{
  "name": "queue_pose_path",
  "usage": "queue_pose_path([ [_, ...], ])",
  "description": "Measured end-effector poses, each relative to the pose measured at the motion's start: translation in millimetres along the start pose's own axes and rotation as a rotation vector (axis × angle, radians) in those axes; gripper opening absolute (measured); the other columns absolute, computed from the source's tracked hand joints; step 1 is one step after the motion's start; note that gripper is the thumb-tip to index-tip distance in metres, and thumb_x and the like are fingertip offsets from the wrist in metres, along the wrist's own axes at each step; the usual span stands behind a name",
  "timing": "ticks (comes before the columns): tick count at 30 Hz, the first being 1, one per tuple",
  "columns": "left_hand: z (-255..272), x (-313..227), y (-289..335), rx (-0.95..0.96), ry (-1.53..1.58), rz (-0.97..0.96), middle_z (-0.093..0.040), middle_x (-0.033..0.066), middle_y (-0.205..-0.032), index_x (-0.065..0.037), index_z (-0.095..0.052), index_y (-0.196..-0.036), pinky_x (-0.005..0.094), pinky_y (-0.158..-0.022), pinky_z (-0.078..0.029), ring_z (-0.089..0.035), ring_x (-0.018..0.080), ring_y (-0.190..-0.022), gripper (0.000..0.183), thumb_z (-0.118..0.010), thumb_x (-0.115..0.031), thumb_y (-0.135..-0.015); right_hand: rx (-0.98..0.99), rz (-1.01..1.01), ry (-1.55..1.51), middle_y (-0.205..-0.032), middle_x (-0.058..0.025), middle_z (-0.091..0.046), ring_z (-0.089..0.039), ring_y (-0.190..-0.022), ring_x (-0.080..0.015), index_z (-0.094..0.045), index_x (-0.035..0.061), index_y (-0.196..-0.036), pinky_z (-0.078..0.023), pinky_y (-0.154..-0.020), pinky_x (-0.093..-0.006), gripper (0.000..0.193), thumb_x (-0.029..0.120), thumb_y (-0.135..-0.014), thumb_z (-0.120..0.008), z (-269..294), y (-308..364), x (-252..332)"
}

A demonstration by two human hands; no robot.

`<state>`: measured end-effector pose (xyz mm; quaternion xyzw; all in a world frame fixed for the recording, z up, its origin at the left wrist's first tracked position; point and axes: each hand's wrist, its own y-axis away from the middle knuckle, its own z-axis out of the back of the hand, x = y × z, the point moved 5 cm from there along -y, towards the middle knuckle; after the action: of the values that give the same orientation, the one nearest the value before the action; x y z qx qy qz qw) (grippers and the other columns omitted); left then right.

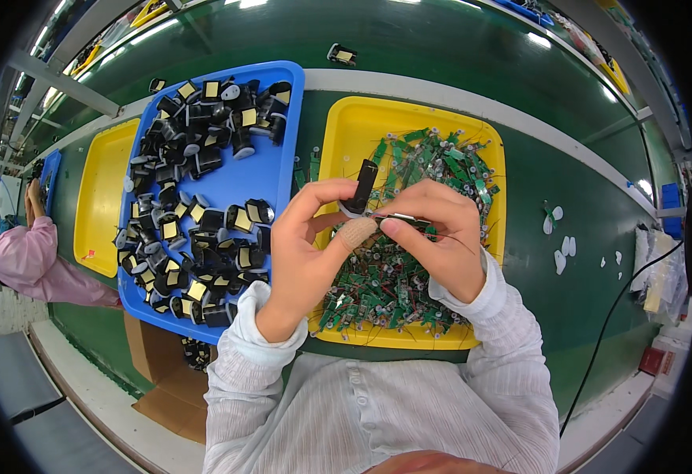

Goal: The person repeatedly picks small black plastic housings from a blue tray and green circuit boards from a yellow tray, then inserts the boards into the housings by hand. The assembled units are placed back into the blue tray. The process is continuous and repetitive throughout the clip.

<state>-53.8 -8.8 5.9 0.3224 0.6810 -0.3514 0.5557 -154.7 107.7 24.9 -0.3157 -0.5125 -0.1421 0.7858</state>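
Between the thumb and fingers of my left hand (pixel 306 237) is a black plastic housing (pixel 365 183) with a pale grey end, held upright. A tan cover wraps the left thumb. My right hand (pixel 441 229) pinches a small circuit board (pixel 409 219) with thin dark wires trailing from it. The two hands meet, and the board's end is close to the housing's lower end; whether they touch is hidden by the fingers. Both hands are above a yellow tray (pixel 493 304) heaped with green circuit boards (pixel 385 288) with wires and small round silvery parts.
Left of the hands, a blue tray (pixel 293 110) holds many black housings with cream pads (pixel 203 229). Beyond it lie another yellow tray (pixel 97 189) and a person in pink (pixel 26 257). White pieces (pixel 561 257) lie to the right, near a black cable (pixel 607 332). A cardboard box (pixel 168 395) stands below.
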Motion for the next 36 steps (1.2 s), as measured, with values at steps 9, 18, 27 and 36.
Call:
queue_pose_path([
  [9, 2, -5, -1, -0.004, -0.1, -0.129, -0.056, 0.0095, -0.101, 0.0, -0.059, -0.097, 0.0272, -0.078, -0.047, -0.058, 0.0158, -0.088, 0.033, -0.073, -0.002, -0.067, -0.021, -0.007, -0.037, -0.075, -0.0101, -0.062, -0.059, -0.063, -0.0141, -0.068, 0.0016, -0.087, -0.044, -0.055, -0.0223, 0.014, 0.007, -0.074, -0.067, -3, 2, 1],
  [18, -1, -5, -2, 0.099, 0.031, -0.086, -0.055, 0.01, -0.104, 0.001, -0.058, -0.099, 0.0285, -0.081, -0.046, -0.056, 0.0167, -0.095, 0.03, -0.069, 0.0, -0.071, -0.005, -0.043, -0.079, -0.066, -0.0089, -0.061, -0.056, -0.057, -0.0139, -0.068, 0.0012, -0.081, -0.041, -0.051, -0.0238, 0.01, 0.007, -0.072, -0.068, -2, 2, -4],
  [27, -3, -12, 0, 0.063, -0.088, -0.206, -0.054, 0.0123, -0.105, 0.002, -0.057, -0.094, 0.0302, -0.084, -0.046, -0.054, 0.0206, -0.101, 0.021, -0.063, 0.003, -0.074, 0.015, -0.033, -0.079, -0.063, -0.0089, -0.059, -0.054, -0.056, -0.0156, -0.066, 0.0007, -0.078, -0.04, -0.051, -0.0265, 0.009, 0.007, -0.071, -0.068, -7, 4, -2],
  [36, 3, -10, 0, 0.055, -0.078, -0.255, -0.049, 0.0125, -0.106, 0.003, -0.052, -0.096, 0.0299, -0.088, -0.039, -0.051, 0.0195, -0.101, 0.017, -0.057, 0.001, -0.08, -0.043, -0.017, -0.158, -0.081, -0.0091, -0.059, -0.059, -0.072, -0.0166, -0.063, 0.0017, -0.092, -0.049, -0.059, -0.0242, 0.019, 0.006, -0.073, -0.067, -7, 1, 5],
])
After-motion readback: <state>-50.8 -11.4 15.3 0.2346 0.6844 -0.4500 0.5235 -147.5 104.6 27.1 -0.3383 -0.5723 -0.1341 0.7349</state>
